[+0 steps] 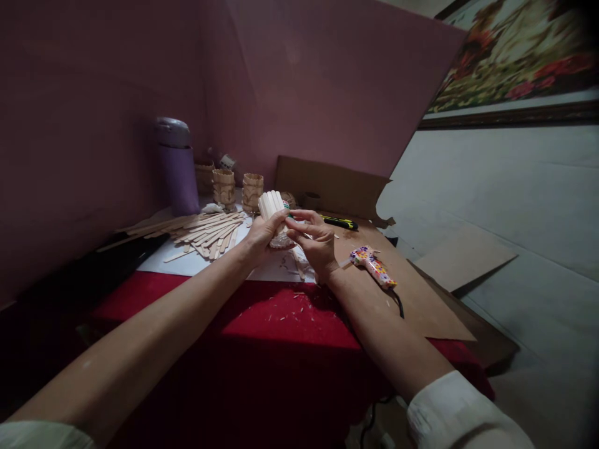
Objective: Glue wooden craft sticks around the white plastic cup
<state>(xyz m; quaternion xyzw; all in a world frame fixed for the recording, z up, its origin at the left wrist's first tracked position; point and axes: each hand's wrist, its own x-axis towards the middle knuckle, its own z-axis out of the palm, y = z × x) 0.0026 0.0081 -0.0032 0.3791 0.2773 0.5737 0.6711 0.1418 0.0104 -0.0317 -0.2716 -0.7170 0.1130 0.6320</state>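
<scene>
left hand (266,234) curled around a cup of pale wooden sticks (271,204), right hand (314,240) half closed with fingertips against its near side, both above the counter (281,305), cup's lower part mostly hidden by fingers

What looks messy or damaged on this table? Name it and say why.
Small pale scraps litter the front of the red cloth, scattered loosely like unswept debris. At the back, the raised cardboard has a ragged, torn-looking right edge. I see no obvious spill.
</scene>
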